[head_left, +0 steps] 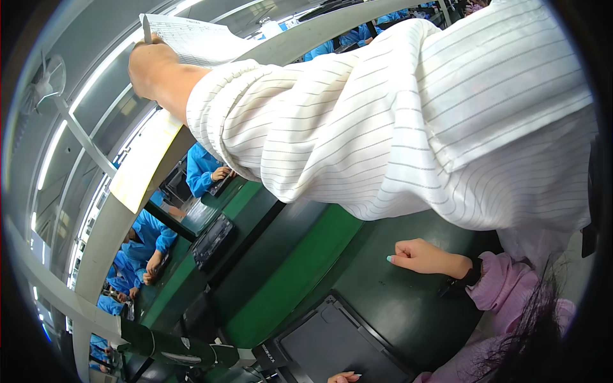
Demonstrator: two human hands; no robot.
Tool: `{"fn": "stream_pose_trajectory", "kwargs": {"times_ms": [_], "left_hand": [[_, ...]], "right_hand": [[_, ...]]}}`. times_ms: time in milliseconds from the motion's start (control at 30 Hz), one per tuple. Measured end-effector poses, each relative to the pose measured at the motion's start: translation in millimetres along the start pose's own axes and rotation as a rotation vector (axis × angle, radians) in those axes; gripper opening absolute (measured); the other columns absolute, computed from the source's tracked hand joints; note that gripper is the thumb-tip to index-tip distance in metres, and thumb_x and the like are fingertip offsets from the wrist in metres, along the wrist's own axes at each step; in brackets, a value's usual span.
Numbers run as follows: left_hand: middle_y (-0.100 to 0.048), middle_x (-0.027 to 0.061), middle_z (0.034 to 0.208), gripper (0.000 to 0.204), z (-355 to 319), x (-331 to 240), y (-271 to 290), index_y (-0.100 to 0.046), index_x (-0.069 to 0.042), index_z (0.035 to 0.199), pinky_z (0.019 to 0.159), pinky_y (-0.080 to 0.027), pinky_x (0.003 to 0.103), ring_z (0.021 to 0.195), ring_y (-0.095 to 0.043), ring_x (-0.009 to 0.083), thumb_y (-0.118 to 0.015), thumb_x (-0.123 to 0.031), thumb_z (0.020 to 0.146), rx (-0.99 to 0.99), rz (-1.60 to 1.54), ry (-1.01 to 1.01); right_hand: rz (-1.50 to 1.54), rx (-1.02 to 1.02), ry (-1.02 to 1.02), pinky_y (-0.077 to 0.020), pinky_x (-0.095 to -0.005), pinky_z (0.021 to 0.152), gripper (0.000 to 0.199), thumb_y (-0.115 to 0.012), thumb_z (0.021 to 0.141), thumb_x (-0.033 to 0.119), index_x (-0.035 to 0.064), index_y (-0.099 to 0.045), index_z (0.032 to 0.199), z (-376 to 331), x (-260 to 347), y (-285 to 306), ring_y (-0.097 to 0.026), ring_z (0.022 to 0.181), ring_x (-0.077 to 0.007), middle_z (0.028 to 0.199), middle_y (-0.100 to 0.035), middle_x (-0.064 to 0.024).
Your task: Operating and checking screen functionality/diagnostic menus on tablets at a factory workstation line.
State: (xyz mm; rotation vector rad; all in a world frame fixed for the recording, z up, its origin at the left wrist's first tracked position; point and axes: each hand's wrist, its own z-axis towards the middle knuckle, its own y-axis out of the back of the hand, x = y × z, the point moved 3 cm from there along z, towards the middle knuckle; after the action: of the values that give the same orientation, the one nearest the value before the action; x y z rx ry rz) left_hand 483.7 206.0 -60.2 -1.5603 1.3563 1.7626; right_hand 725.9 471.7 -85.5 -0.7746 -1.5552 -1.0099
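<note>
From the lower right comes my pink-sleeved arm with a dark wristband (pixel 474 272). My right hand (pixel 429 256) is closed in a loose fist above the dark green bench (pixel 396 300), thumb out, nothing seen in it. At the bottom edge, only some fingers of my left hand (pixel 343 378) show, over a flat black rectangular panel (pixel 338 341) like a laptop casing. The frame cuts off the rest. Close in front, a co-worker's white striped sleeve (pixel 332 134) crosses the view. That co-worker's hand (pixel 153 69) holds a pen-like stick (pixel 146 29) at a printed sheet (pixel 195 39).
A pale curved rail (pixel 105 239) runs overhead, with a yellowish paper (pixel 147 169) on it. A green-wrapped bar (pixel 179 348) lies at the lower left. Beyond the bench, several people in blue (pixel 150 233) work, near another black device (pixel 214 241). Dark hair strands (pixel 536 325) hang at lower right.
</note>
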Motion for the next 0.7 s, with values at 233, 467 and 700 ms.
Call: {"fn": "stream_pose_trajectory", "kwargs": {"times_ms": [233,467,700], "left_hand": [[-0.06,0.0068,0.087,0.027,2.0,4.3,2.4,-0.057,0.0,0.101,0.08,-0.043,0.026,0.083,-0.055,0.0141,-0.041,-0.021,0.098,0.007,-0.022,-0.011],[-0.06,0.0066,0.087,0.027,1.4,-1.9,-0.6,-0.056,0.0,0.1,0.079,-0.043,0.026,0.083,-0.055,0.0141,-0.04,-0.021,0.099,0.0,-0.003,0.004],[-0.06,0.0066,0.086,0.027,-1.1,-15.9,-4.4,-0.056,-0.001,0.099,0.079,-0.043,0.026,0.082,-0.055,0.0142,-0.039,-0.021,0.099,-0.009,0.032,0.017]], "right_hand": [[-0.024,-0.008,0.035,-0.0311,-0.0279,0.05,0.038,-0.051,0.09,0.036,0.008,-0.039,0.068,0.0,2.7,1.2,-0.032,0.053,-0.0099,0.056,-0.034,0.0008],[-0.017,-0.024,0.062,-0.0312,-0.0281,0.05,0.037,-0.052,0.09,0.035,0.0072,-0.04,0.068,0.3,4.0,1.6,-0.033,0.052,-0.0096,0.055,-0.035,0.0004],[-0.014,-0.03,0.073,-0.0313,-0.0286,0.049,0.037,-0.053,0.089,0.033,0.0069,-0.04,0.068,0.3,6.3,2.6,-0.034,0.052,-0.0101,0.054,-0.036,-0.0003]]}}
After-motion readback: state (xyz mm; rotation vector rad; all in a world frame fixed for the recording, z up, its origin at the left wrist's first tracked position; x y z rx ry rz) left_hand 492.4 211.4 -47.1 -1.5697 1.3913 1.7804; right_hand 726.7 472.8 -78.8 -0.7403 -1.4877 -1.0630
